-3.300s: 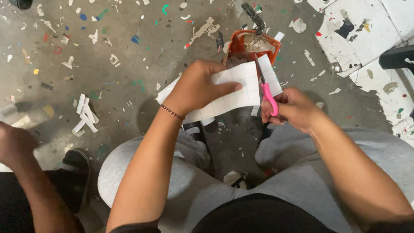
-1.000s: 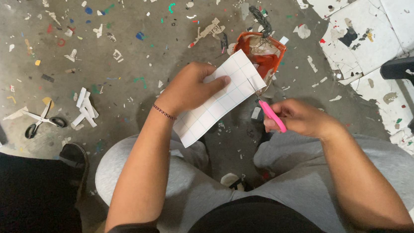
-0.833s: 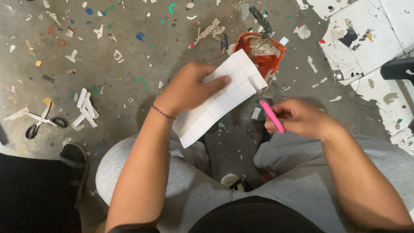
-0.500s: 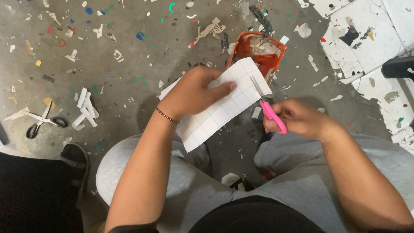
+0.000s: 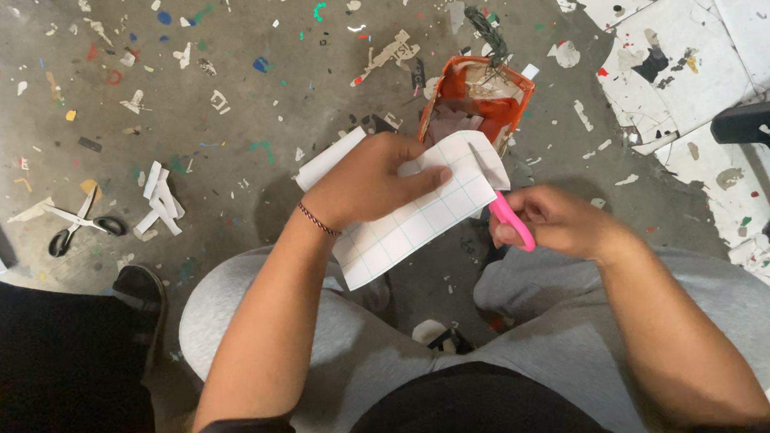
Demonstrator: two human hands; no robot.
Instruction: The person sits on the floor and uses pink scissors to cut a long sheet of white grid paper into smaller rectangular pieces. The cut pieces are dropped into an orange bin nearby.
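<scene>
The left hand [image 5: 373, 182] grips a white gridded sheet [image 5: 413, 219] from above, fingers spread over its top, holding it in the air over the knees. The right hand [image 5: 557, 220] is closed around the pink handles of scissors [image 5: 502, 199], whose blades meet the sheet's right edge near the upper corner. An orange bin [image 5: 477, 106] stands on the littered floor [image 5: 253, 89] just beyond the sheet.

The main risk is to the left fingertips: they lie near the blades' line, so a long snip could nick them. The sheet is held at one side only, so it may flex or twist between the blades and tear rather than cut cleanly. How far the blades are parted is hard to tell from this angle. A cut strip may also miss the bin and land among the scraps. A second pair of scissors [image 5: 79, 225] lies on the floor to the left, well apart.
</scene>
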